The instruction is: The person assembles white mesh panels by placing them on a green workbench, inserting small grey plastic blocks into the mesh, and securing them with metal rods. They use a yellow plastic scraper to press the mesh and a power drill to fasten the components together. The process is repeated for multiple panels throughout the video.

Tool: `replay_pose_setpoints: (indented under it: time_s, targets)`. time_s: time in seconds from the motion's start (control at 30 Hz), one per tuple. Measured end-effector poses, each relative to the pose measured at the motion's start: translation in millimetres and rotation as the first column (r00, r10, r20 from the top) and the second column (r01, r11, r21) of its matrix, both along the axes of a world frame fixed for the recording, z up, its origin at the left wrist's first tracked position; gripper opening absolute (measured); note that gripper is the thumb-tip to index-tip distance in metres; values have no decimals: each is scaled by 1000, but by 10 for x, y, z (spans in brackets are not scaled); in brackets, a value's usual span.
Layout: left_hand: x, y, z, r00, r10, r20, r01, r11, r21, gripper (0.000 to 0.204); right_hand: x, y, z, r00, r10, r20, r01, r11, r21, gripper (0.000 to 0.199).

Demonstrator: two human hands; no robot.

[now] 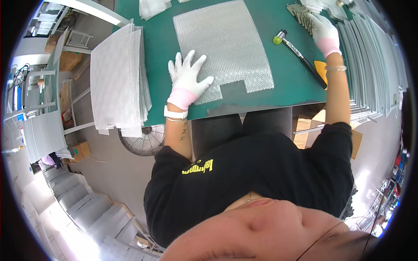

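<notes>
The fingertips of the right hand [324,33] are lost among the small metal pieces [300,15], too small and crowded to count, so whether it grips one cannot be told; the left hand [186,78] hides its palm and the patch of mesh sheet [224,43] beneath. The upper edge cuts off the small mesh pieces [153,8] at the far side of the table [159,37]. The stack of mesh sheets [115,82] covers part of the fan [146,142], and the right forearm partly hides the yellow object [320,68].
</notes>
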State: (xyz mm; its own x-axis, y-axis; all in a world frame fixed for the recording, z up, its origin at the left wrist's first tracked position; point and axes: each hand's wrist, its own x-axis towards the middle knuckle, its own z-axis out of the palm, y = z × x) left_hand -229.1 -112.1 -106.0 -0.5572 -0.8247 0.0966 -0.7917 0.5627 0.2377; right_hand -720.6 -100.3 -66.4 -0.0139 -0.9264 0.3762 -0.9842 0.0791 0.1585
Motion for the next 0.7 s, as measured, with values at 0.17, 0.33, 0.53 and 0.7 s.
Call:
replay_pose_setpoints:
  time_s: [0.17, 0.33, 0.53, 0.7]
  targets:
    - [22, 501, 77, 999, -1, 44, -2, 997, 72, 73, -857, -44, -268, 965, 186, 186, -209, 971, 112, 51]
    - [-93, 1054, 348, 980, 103, -171, -146, 954, -261, 63, -841, 103, -288, 977, 197, 80, -199, 980, 13, 44]
    - [21, 1783, -48, 588, -123, -800, 538, 798, 272, 22, -836, 300, -343, 968, 239, 72, -229, 965, -125, 28]
    - [-55, 1988, -672, 157, 865, -477, 518, 339, 785, 43, -496, 448, -21, 981, 164, 99, -172, 982, 78, 16]
